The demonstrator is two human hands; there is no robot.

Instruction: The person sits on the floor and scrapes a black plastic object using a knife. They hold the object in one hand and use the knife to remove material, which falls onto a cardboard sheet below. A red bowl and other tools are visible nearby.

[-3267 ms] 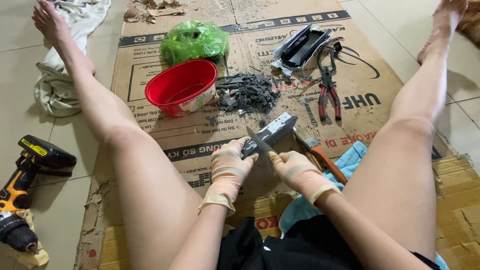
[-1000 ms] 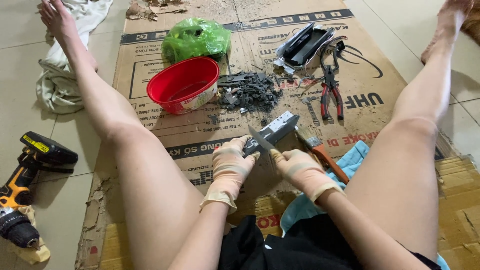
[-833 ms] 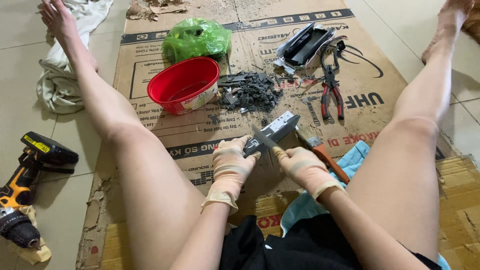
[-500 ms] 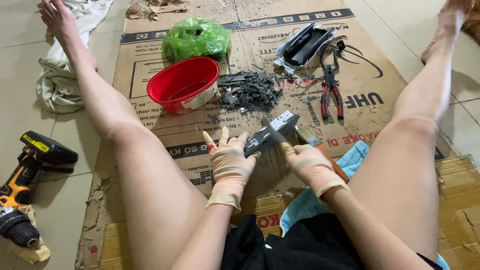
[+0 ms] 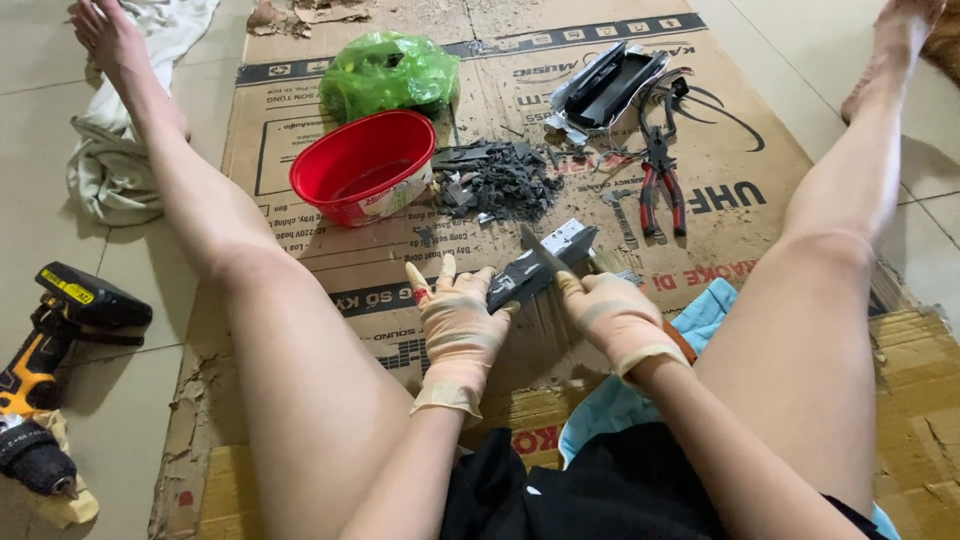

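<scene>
The left hand (image 5: 458, 325), in a pale rubber glove, was largely open: the index and middle fingers pointed up and apart, and only the thumb side and lower fingers touched the near end of the grey metal block (image 5: 535, 268). It steadied the block but was not closed around it. The right hand (image 5: 612, 312), also gloved, was closed around a knife (image 5: 542, 256), with the index finger extended along the top. The blade lay across the top of the block, pointing away from the person. The block sat on the flattened cardboard sheet (image 5: 480, 60) between the person's two bare legs, just in front of both hands.

Item count on the cardboard: one red plastic bowl (image 5: 362, 165); one green plastic bag (image 5: 388, 72), just behind the bowl; one pile of dark scrap pieces (image 5: 495, 180), just right of the bowl; one pair of red-handled pliers (image 5: 660, 185); one dark casing with loose wires (image 5: 605, 85) at the far side. One yellow and black cordless drill (image 5: 45, 350) lay on the tiled floor, well to the left. One crumpled pale cloth (image 5: 105, 165) lay beside the left leg.
</scene>
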